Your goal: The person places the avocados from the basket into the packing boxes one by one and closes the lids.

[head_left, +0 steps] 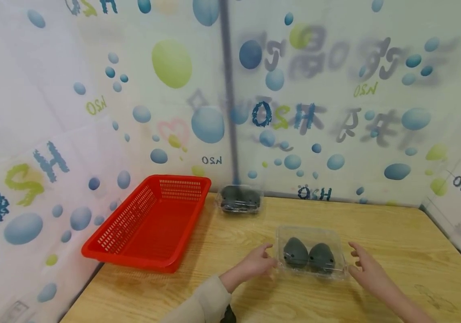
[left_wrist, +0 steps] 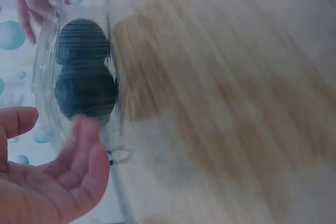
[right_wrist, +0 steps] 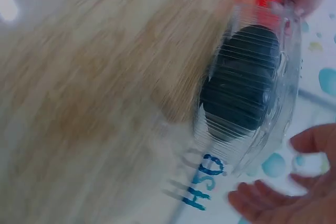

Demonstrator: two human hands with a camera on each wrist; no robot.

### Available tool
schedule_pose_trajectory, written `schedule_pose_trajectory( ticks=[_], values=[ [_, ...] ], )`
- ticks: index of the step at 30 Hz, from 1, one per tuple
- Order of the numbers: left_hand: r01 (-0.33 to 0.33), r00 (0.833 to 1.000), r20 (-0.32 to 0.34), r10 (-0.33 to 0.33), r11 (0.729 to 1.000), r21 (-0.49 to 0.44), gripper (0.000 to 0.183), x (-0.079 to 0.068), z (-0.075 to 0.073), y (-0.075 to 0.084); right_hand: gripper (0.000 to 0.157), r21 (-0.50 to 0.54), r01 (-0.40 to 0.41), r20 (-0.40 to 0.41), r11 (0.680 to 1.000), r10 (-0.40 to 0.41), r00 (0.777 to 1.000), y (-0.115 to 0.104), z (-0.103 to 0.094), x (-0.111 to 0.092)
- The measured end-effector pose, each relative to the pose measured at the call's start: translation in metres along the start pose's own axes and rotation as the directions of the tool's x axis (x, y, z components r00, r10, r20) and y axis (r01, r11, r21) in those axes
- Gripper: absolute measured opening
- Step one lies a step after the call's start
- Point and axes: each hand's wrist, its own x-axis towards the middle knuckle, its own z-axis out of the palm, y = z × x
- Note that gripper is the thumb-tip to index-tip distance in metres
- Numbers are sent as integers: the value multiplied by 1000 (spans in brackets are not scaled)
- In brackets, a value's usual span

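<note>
A clear plastic box (head_left: 311, 233) with two dark grey egg-shaped objects (head_left: 321, 259) inside stands on the table between my hands. My left hand (head_left: 256, 262) is beside its left end, fingers loosely bent; whether the fingertips touch the plastic I cannot tell. On the other side, my right hand (head_left: 369, 269) is spread with a small gap to the box. The right wrist view has the right hand (right_wrist: 299, 182) apart from the ribbed box wall (right_wrist: 273, 124). In the left wrist view, the left hand's blurred fingers (left_wrist: 86, 156) overlap the box's near end.
A red plastic basket (head_left: 182, 246) stands at the table's left side. At the back, against the patterned curtain (head_left: 295, 89), is a second clear box (head_left: 240, 204) holding similar dark objects. Wooden tabletop (head_left: 287, 298) surrounds the nearer box.
</note>
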Motion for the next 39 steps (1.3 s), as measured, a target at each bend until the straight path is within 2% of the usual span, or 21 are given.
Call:
schedule_pose_trajectory(
  ticks=[1, 2, 3, 4, 6, 7, 9, 11, 14, 19, 23, 28, 34, 39],
  values=[
    [-38, 998, -37, 42, 995, 96, 57, -2, -3, 0, 57, -127, 106, -51, 986, -113, 992, -3, 3, 0],
    [-63, 994, -77, 80, 977, 202, 56, -4, -5, 0, 55, -249, 194, -86, 949, -221, 972, -5, 6, -1],
    [-79, 986, -118, 121, 946, 313, 56, -5, -8, 0, 54, -343, 270, -104, 900, -322, 941, -7, 9, -1],
    [-83, 974, -154, 163, 900, 427, 56, -7, -11, 0, 52, -413, 328, -103, 850, -401, 910, -9, 13, -1],
    [-67, 946, -219, 238, 806, 588, 58, -9, -16, -1, 51, -496, 389, -65, 777, -480, 875, -12, 18, 1],
    [-48, 935, -243, 260, 769, 638, 59, -10, -18, -2, 50, -516, 394, -47, 761, -484, 874, -14, 19, 2],
    [-18, 918, -275, 285, 725, 689, 63, -12, -23, -6, 47, -524, 380, -28, 762, -462, 887, -17, 22, 5],
    [-6, 912, -292, 287, 722, 692, 67, -13, -28, -9, 45, -532, 364, -18, 765, -440, 898, -19, 24, 10],
    [-2, 914, -299, 274, 741, 672, 71, -13, -33, -15, 42, -538, 343, -20, 770, -419, 908, -20, 26, 18],
    [14, 921, -298, 249, 746, 666, 74, -13, -41, -21, 39, -561, 337, -16, 756, -418, 908, -20, 28, 37],
    [26, 928, -298, 224, 759, 650, 75, -13, -47, -23, 37, -561, 320, -29, 763, -405, 914, -20, 30, 53],
    [25, 937, -285, 204, 771, 636, 77, -13, -52, -24, 36, -556, 304, -84, 773, -417, 905, -14, 33, 74],
    [30, 937, -284, 205, 762, 647, 78, -9, -56, -26, 36, -520, 287, -135, 805, -409, 903, -7, 34, 98],
    [34, 936, -282, 213, 739, 673, 79, -8, -59, -26, 35, -499, 260, -143, 827, -374, 916, -4, 34, 116]
  ],
)
